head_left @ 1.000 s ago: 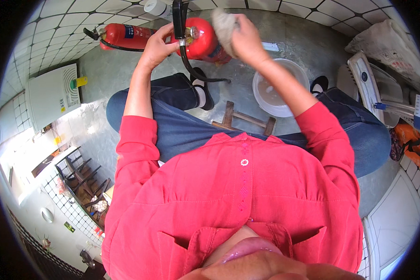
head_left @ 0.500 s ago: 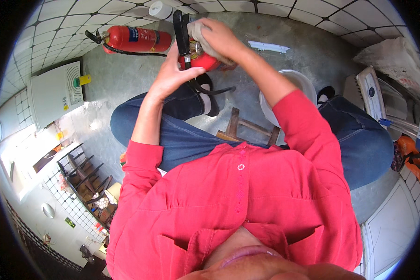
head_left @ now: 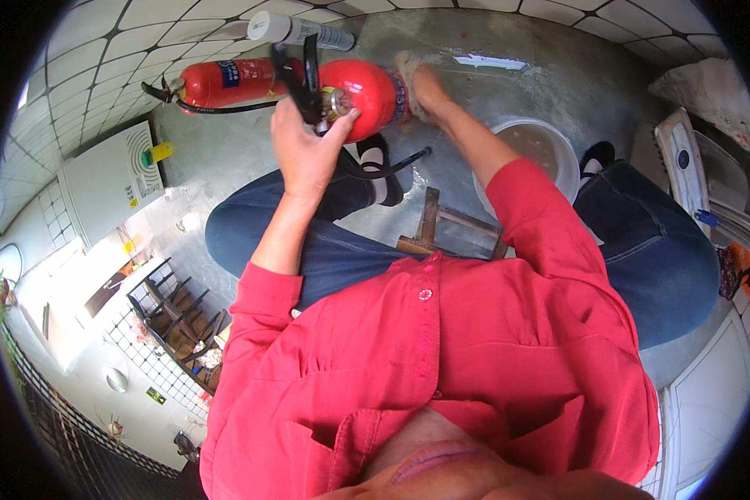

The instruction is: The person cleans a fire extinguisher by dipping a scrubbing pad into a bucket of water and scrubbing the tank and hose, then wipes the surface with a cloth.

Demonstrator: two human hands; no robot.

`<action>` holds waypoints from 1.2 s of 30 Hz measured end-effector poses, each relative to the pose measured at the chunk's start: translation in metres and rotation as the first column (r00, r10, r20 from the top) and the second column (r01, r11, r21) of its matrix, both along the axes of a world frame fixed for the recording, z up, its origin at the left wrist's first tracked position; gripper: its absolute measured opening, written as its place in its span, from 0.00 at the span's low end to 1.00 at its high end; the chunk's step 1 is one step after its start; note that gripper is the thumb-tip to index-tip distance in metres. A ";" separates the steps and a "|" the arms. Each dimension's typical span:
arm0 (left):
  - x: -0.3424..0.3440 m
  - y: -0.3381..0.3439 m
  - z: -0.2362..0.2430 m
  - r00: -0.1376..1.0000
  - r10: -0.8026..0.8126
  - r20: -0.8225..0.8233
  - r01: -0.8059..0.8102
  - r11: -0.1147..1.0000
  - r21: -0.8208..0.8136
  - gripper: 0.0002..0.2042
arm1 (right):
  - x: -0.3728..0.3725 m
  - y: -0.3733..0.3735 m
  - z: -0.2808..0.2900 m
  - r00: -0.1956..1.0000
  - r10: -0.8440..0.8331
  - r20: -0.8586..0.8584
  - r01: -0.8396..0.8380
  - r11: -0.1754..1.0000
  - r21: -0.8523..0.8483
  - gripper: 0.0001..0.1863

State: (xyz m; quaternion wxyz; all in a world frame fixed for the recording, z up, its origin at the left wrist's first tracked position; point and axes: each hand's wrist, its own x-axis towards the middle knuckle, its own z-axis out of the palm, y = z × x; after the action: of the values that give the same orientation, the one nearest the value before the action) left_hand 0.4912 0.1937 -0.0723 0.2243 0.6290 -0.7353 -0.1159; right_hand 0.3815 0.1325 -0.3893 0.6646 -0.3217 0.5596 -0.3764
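Note:
A red fire extinguisher (head_left: 365, 93) leans with its top toward me and its lower body away to the right. My left hand (head_left: 304, 148) is closed around its neck, just below the black handle (head_left: 309, 71), with the thumb by the gauge. Its black hose (head_left: 387, 172) curls down past my foot. Against the extinguisher's lower side, my right hand (head_left: 430, 92) presses a beige cloth (head_left: 407, 73); the fingertips are partly hidden by it. A second red extinguisher (head_left: 204, 86) lies to the left, near the wall, with nobody touching it.
A white cylindrical container (head_left: 292, 31) lies behind the extinguishers. A white bucket (head_left: 565, 154) with liquid stands right of centre. A small wooden stool (head_left: 454, 225) is between my legs. To the left is a white panel box (head_left: 108, 179); a pale strip (head_left: 492, 62) lies on the floor.
My right hand and the cloth have moved from the extinguisher's top by the handle down to its lower side. The extinguisher is tilted more, showing its red body. My left hand stays at the neck.

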 end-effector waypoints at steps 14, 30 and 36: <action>0.124 -0.008 -0.003 0.883 0.425 -0.198 -0.343 0.873 0.346 0.17 | 0.038 0.013 0.073 0.886 -0.284 -0.366 0.096 0.885 -0.455 0.17; 0.115 -0.027 -0.003 0.700 0.621 -0.353 -0.481 0.775 0.409 0.14 | 0.028 0.047 0.090 0.797 -0.450 0.403 -0.024 0.643 0.765 0.20; 0.124 -0.023 -0.007 0.769 0.592 -0.241 -0.488 0.787 0.378 0.17 | 0.006 0.061 0.132 0.513 -0.520 0.683 -0.243 0.675 0.697 0.21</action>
State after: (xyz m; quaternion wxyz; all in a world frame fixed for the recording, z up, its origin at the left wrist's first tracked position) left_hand 0.6153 0.1704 -0.0795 0.2783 0.8107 -0.4433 -0.2622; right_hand 0.3875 0.1931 -0.2574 0.8801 0.2441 0.2885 -0.2875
